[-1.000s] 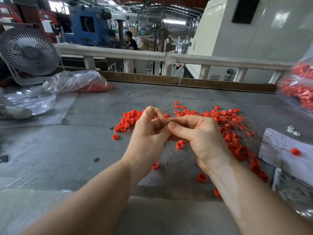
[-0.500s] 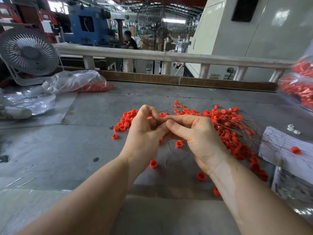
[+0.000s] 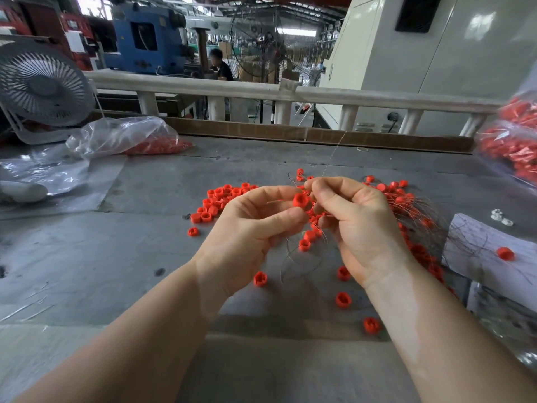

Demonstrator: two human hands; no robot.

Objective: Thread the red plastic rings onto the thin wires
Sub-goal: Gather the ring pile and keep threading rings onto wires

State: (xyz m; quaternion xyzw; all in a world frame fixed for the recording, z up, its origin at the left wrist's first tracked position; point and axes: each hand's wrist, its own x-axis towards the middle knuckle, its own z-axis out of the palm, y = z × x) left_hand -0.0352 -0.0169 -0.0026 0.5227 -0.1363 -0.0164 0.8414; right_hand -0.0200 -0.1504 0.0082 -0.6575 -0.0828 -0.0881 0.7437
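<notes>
Pinching one red ring [image 3: 300,199], left hand [image 3: 247,228] faces wire-pinching right hand [image 3: 360,225] above loose rings [image 3: 220,199].

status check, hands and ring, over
Left hand pinches a red ring. Right hand pinches the thin wire beside it. Nothing blocking.

No readable text.
White paper notice [image 3: 73,42] on the red machine: print too blurred to read.

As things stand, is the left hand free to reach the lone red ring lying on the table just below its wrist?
Probably not right away. The left hand pinches a red ring at the wire held by the right hand. The lone ring lies uncovered on the table, so the path itself looks free.
</notes>
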